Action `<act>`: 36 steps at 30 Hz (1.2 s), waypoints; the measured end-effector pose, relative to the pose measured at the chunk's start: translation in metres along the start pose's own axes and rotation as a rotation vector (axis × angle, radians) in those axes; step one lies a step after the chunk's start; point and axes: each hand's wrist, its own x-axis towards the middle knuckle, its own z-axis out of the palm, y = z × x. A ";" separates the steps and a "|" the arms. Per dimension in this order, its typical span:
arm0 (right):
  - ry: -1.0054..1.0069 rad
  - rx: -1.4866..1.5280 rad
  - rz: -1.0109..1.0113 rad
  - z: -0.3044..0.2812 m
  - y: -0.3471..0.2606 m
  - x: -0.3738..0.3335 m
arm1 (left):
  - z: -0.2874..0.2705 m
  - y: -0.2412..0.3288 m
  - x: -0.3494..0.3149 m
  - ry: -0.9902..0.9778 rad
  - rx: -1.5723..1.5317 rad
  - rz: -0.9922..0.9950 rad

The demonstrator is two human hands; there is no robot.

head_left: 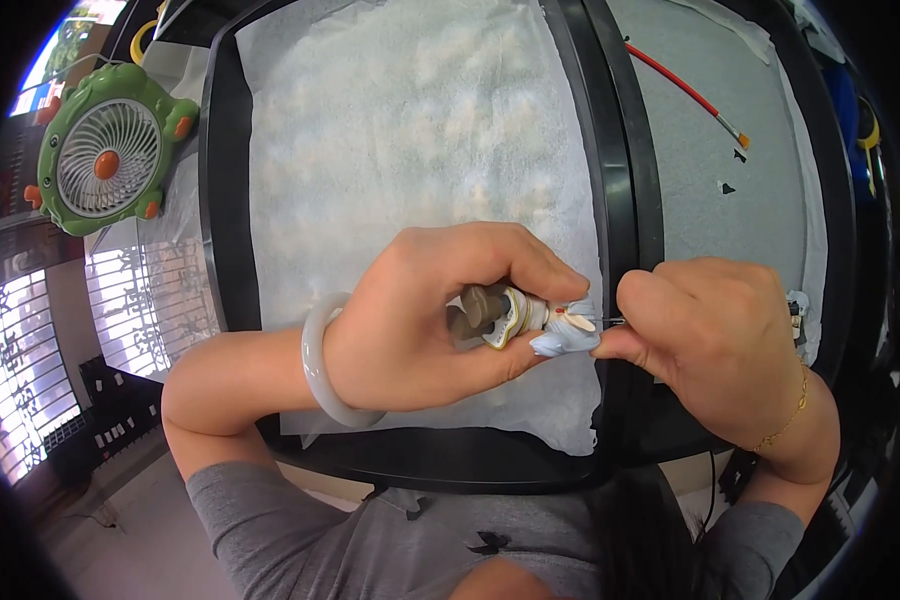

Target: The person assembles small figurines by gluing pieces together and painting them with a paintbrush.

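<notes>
Holding a small figurine (513,320) in left fingers (542,272)

Pale floor (155,510), bright window (62,62)

Figurine (564,340), centre: pale blue one end, brown-grey the other, yellow-edged white between. Upper left: green desk fan (120,140), orange hub (107,165). Upper right: red-handled paintbrush (688,91). Left of centre: milky-white bangle (314,355).
</notes>
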 end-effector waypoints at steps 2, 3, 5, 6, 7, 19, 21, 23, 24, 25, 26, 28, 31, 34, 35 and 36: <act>-0.010 -0.004 -0.007 0.001 0.000 0.001 | 0.000 -0.002 -0.001 0.004 -0.011 0.004; -0.001 -0.002 -0.016 0.001 -0.001 0.000 | 0.000 -0.002 -0.001 0.005 -0.031 -0.005; 0.009 0.000 -0.024 0.001 -0.001 -0.001 | 0.001 -0.002 -0.001 0.004 -0.051 -0.013; 0.035 0.013 -0.014 0.002 -0.001 -0.001 | 0.000 -0.002 -0.001 0.002 -0.055 -0.006; 0.061 0.027 -0.005 0.002 -0.001 -0.001 | 0.000 -0.001 -0.001 0.001 -0.058 0.001; 0.045 0.031 -0.026 0.001 -0.001 -0.002 | 0.002 -0.002 -0.001 0.015 -0.053 0.028; 0.068 0.035 -0.027 0.002 -0.001 -0.001 | 0.001 -0.001 -0.001 0.013 -0.048 0.031; 0.089 0.039 -0.027 0.002 0.000 -0.001 | 0.001 -0.001 -0.001 0.012 -0.044 0.033; 0.064 0.034 -0.033 0.002 0.000 -0.001 | 0.001 -0.002 -0.002 0.019 -0.050 0.031; 0.039 0.029 -0.039 0.001 0.000 -0.002 | 0.002 -0.003 -0.002 0.026 -0.056 0.029; 0.038 0.030 -0.039 0.001 0.000 -0.001 | 0.001 -0.002 -0.002 0.026 -0.056 0.028; 0.069 0.019 -0.014 0.000 -0.002 0.000 | 0.000 0.000 -0.001 0.017 -0.035 0.016; 0.045 -0.016 0.004 0.003 -0.002 -0.001 | 0.002 0.002 -0.002 0.033 0.019 -0.029; 0.005 -0.030 0.021 0.003 -0.003 -0.003 | 0.004 0.002 -0.001 0.042 0.084 -0.007; 0.005 -0.029 0.021 0.003 -0.003 -0.002 | 0.004 0.003 -0.001 0.042 0.084 -0.007; 0.005 -0.028 0.036 0.003 -0.003 -0.002 | 0.003 0.003 0.000 0.034 0.119 0.008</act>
